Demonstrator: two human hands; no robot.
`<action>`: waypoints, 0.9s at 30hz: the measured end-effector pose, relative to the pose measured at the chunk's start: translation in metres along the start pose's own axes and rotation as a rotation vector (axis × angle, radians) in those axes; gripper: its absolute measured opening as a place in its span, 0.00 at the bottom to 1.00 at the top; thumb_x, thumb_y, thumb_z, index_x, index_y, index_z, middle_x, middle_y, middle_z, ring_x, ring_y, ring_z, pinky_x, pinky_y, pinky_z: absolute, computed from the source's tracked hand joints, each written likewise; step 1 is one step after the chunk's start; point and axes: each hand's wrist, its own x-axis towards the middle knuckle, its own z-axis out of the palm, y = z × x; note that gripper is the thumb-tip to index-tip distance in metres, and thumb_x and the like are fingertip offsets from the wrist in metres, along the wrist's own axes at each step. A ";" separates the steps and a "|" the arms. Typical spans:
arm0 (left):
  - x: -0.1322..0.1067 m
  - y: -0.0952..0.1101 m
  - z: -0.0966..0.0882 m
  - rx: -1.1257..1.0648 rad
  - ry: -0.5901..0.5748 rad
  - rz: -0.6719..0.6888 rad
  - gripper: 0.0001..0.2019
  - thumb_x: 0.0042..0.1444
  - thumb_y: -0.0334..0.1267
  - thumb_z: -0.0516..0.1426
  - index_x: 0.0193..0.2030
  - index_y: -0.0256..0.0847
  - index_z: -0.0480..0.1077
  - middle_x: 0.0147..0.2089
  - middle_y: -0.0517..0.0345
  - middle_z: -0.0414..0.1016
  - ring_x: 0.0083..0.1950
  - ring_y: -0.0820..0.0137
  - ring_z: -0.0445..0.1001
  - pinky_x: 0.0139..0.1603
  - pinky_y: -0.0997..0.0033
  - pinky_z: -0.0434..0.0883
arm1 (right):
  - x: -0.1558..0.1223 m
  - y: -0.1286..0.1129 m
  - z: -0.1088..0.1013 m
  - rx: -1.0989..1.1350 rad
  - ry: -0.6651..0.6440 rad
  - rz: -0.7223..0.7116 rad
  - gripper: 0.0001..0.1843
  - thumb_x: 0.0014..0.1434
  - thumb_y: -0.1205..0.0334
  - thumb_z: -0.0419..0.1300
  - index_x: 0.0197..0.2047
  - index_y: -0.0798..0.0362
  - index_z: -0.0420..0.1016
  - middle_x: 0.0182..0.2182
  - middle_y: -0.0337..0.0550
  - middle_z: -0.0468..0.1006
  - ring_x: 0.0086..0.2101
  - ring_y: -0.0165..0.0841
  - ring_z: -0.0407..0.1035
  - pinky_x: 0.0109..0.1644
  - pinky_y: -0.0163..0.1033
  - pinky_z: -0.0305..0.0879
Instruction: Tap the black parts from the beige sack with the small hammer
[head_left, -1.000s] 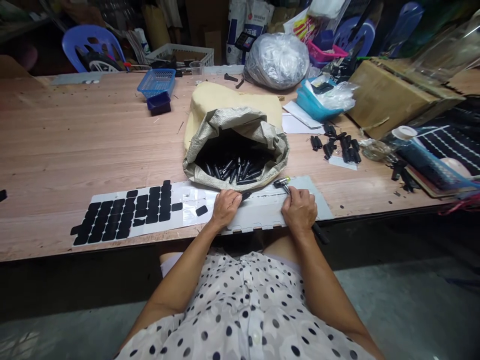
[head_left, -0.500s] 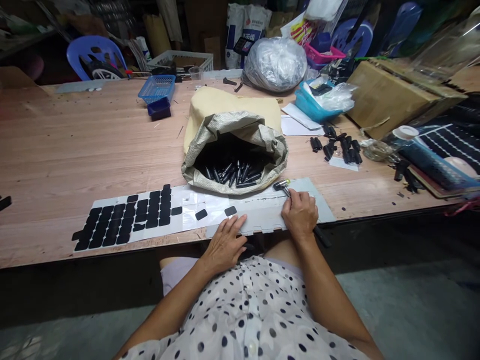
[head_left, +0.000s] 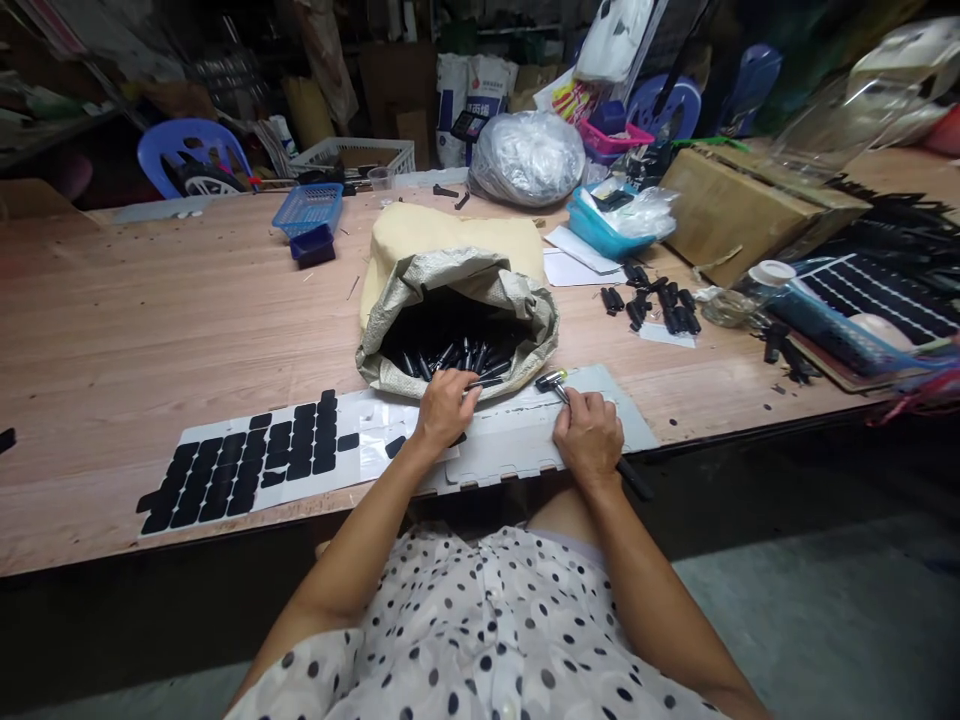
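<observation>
My left hand [head_left: 444, 405] reaches to the front lip of an open woven sack [head_left: 405, 290] full of black tubular parts [head_left: 457, 355]; its fingers are curled round one black part at the rim. My right hand [head_left: 591, 437] is closed round the black handle of a small hammer [head_left: 556, 382], whose metal head rests on a grey board [head_left: 525, 440] at the table edge. Left of the hands lies a white sheet [head_left: 375, 440] carrying several black pads [head_left: 247, 462].
The wooden table [head_left: 150, 320] holds blue baskets [head_left: 309, 208], a clear bag [head_left: 526, 158], a cardboard box [head_left: 735, 205], loose black parts [head_left: 660, 300] and a bottle [head_left: 757, 285] on the right. Chairs and boxes stand behind.
My left hand drew back to the table edge, leaving a black pad on the sheet, then went forward again to the sack's mouth. The right hand kept the hammer in place.
</observation>
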 end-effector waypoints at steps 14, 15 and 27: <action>0.013 -0.005 0.005 0.155 -0.039 -0.046 0.08 0.66 0.38 0.56 0.44 0.42 0.76 0.43 0.50 0.75 0.49 0.57 0.69 0.51 0.56 0.68 | 0.000 -0.003 0.002 -0.003 0.005 -0.006 0.17 0.62 0.68 0.54 0.51 0.53 0.77 0.37 0.49 0.73 0.39 0.41 0.60 0.38 0.42 0.52; 0.007 -0.004 0.004 0.140 -0.016 -0.029 0.08 0.66 0.38 0.55 0.45 0.41 0.76 0.43 0.50 0.75 0.49 0.58 0.69 0.51 0.57 0.68 | 0.000 -0.002 0.002 -0.001 0.003 -0.005 0.17 0.62 0.68 0.54 0.51 0.53 0.78 0.37 0.49 0.73 0.39 0.41 0.61 0.39 0.42 0.52; -0.036 0.001 0.022 -0.014 -0.118 0.034 0.08 0.60 0.38 0.61 0.46 0.43 0.78 0.42 0.54 0.75 0.46 0.61 0.70 0.50 0.59 0.69 | 0.003 0.004 0.003 0.049 0.001 0.038 0.16 0.64 0.64 0.54 0.51 0.51 0.78 0.39 0.49 0.72 0.39 0.40 0.62 0.39 0.41 0.54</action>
